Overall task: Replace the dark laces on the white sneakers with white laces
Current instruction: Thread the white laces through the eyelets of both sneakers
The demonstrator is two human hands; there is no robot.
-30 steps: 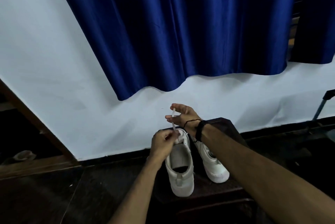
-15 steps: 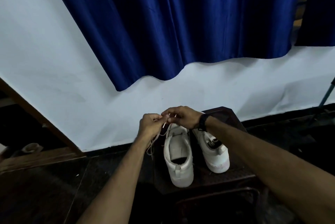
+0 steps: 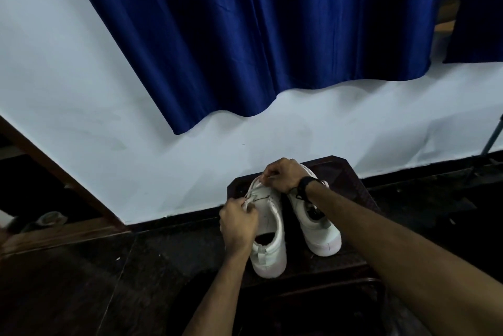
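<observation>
Item: pair of white sneakers on a small dark table (image 3: 353, 180) set against the far wall, heels toward the viewer. Left sneaker (image 3: 268, 229): being laced; a white lace (image 3: 251, 199) runs across its far eyelets near the toe. Left hand (image 3: 238, 222): on the sneaker's left edge, fingers curled and pinching one run of the lace just beside the eyelets. Right hand (image 3: 283, 175): at the far end of the same sneaker over the toe, fingers curled and pinching what looks like the other end of the lace (the tip itself is hidden under the fingers). Right sneaker (image 3: 315, 220): just beside the first, untouched; something dark shows at its opening, possibly the old lace, too dim to be sure. Surroundings: blue curtain (image 3: 272, 36) above, pale wall (image 3: 68, 90), dark floor (image 3: 81, 281). Condition of work: judged early, with only the far eyelets threaded on one sneaker. Risks: uneven pulling by the two hands could leave one lace end too short to tie; a hard tug could drag the sneaker toward the table edge or knock its neighbour; poor light could cause a missed or doubled eyelet, or a twisted lace.
</observation>
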